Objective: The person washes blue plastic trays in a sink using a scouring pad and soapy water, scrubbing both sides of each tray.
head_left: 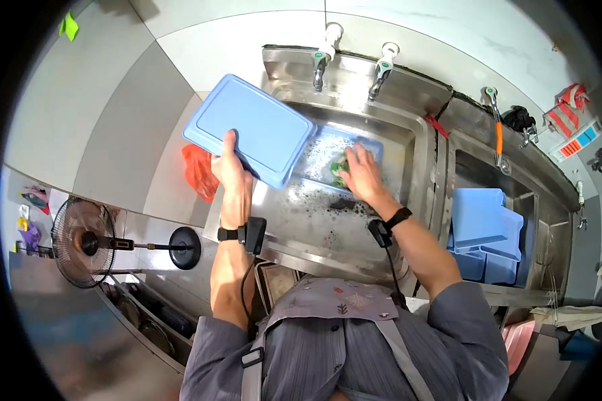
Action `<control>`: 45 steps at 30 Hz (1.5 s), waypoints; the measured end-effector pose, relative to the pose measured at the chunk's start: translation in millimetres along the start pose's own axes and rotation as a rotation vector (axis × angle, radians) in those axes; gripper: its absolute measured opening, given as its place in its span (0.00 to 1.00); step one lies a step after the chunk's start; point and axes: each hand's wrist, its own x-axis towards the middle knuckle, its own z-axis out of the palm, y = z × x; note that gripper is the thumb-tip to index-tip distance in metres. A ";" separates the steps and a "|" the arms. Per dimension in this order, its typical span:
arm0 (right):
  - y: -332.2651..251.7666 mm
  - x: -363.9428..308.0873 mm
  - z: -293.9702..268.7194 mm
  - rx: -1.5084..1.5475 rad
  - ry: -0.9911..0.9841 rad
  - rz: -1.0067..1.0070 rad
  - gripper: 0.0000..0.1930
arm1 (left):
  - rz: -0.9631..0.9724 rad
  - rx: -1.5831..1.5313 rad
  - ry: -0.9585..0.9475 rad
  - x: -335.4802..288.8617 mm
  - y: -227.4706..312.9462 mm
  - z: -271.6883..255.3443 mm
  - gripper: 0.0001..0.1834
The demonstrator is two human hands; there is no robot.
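Note:
My left hand (pixel 231 167) grips the near edge of a blue plastic container (pixel 247 130), thumb on its flat outer face. The container is tilted above the left part of the sink. In the sink (pixel 294 227) lies a second blue container (pixel 374 150), with suds and soapy water in it. Over this one, my right hand (pixel 360 175) has its fingers bent round a green scouring pad (pixel 338 170), which is partly hidden by the hand. Foam floats on the water around it.
Several blue containers (pixel 485 220) are piled in the right-hand basin. Taps (pixel 320 67) stand along the back wall, and an orange-sleeved tap (pixel 498 137) overhangs the right basin. A red plastic bag (pixel 199 172) lies left of the sink. A fan (pixel 87 242) stands further left.

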 end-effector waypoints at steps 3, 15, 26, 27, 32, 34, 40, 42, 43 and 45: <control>-20.9 -0.6 -46.1 0.047 0.103 -0.223 0.44 | -0.077 0.133 -0.022 -18.6 -0.9 -12.9 0.27; -15.7 -57.5 -97.3 0.246 0.348 -0.025 0.22 | -0.925 -0.023 -0.683 -63.0 -31.0 -25.9 0.24; 75.4 -248.3 -244.1 0.533 0.778 0.718 0.20 | -0.937 0.593 -1.201 -129.4 -47.5 23.9 0.16; 87.8 -269.8 -260.0 0.480 0.875 0.746 0.21 | -0.918 0.662 -1.184 -130.1 -53.7 23.4 0.17; 143.6 -348.1 -325.0 -0.066 1.103 0.954 0.14 | -0.878 0.821 -1.168 -121.9 -71.9 17.5 0.20; 163.5 -366.0 -342.2 -0.274 1.011 1.028 0.13 | -0.848 0.859 -1.105 -118.0 -74.1 13.0 0.21; 260.8 -407.0 -342.0 0.047 0.879 1.338 0.12 | -0.889 0.830 -1.055 -118.0 -93.5 6.2 0.21; 274.6 -399.1 -337.6 0.160 0.826 1.262 0.13 | -0.886 0.827 -1.026 -118.4 -91.5 0.9 0.20; 279.9 -392.7 -340.7 0.228 0.715 1.219 0.14 | -0.887 0.828 -1.004 -118.5 -90.0 -1.3 0.20; 289.1 -380.3 -359.8 0.287 0.524 1.169 0.16 | -0.878 0.829 -0.978 -117.3 -86.2 -2.5 0.19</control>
